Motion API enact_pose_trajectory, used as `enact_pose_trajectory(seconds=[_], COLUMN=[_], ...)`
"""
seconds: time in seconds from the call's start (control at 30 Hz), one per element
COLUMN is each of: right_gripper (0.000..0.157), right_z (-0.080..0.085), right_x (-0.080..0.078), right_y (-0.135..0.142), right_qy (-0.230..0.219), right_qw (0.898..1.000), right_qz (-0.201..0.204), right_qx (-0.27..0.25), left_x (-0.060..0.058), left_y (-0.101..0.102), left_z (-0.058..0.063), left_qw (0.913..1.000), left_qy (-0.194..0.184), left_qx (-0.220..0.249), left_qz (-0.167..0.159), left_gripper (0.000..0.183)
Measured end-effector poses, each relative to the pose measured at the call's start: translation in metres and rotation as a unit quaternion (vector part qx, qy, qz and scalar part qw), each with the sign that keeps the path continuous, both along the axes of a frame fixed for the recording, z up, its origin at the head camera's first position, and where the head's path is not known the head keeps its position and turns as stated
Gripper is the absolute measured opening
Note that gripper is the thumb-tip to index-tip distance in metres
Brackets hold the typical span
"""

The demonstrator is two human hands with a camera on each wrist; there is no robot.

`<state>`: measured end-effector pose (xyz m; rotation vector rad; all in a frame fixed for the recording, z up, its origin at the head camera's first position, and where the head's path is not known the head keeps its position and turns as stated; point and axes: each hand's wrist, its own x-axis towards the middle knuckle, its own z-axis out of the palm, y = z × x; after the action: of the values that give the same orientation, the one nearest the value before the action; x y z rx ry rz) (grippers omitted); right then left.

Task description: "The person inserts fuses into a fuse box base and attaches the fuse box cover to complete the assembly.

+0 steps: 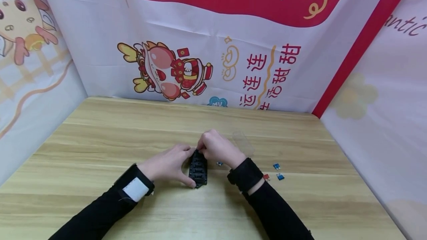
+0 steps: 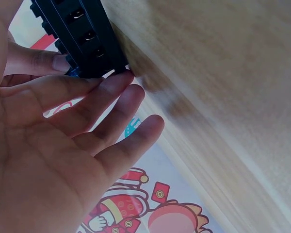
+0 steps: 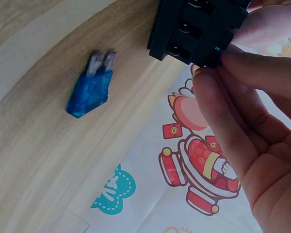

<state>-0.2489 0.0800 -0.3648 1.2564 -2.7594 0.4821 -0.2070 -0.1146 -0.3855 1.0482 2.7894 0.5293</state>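
A black fuse block (image 1: 199,170) with a row of slots stands on the table in the head view. My left hand (image 1: 169,164) grips it, thumb at the near end and fingers at the far end. At that far end my right hand (image 1: 218,148) pinches a blue blade fuse (image 2: 73,73) against the block. Only a sliver of this fuse shows; fingertips cover the rest. In the right wrist view, another blue blade fuse (image 3: 89,92) with two metal prongs lies beside the block.
Right of my right wrist lie two blue fuses, one farther (image 1: 277,166) and one nearer (image 1: 280,176), plus a red fuse (image 1: 266,177) partly behind the wristband. A clear plastic cover (image 1: 243,143) rests beyond the right hand. Printed cloth (image 1: 193,17) backs the wooden table (image 1: 110,129).
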Motion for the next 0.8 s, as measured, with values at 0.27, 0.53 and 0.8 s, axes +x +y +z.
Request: enact_pose_trajectory(seconds=[0.27,0.53,0.8], right_gripper=[0.015,0.013,0.014], right_z=[-0.0007,-0.0004,0.0000], right_x=[0.0007,0.0007,0.0017], right_y=[-0.0008,-0.0014,-0.0023], right_qy=[0.005,0.000,-0.003], right_qw=[1.000,1.000,1.000], right_qz=[-0.004,-0.006,-0.012], right_qx=[-0.003,-0.004,-0.006], left_x=[0.0000,-0.0002,0.0005], left_y=[-0.0003,-0.0003,-0.0006], left_z=[0.0003,-0.0004,0.0008], left_qw=[1.0000,1.0000,1.0000], left_qy=[-0.004,0.005,0.004], left_qx=[-0.004,-0.005,0.000], left_qz=[0.002,0.002,-0.001], left_gripper=[0.104,0.105,0.104])
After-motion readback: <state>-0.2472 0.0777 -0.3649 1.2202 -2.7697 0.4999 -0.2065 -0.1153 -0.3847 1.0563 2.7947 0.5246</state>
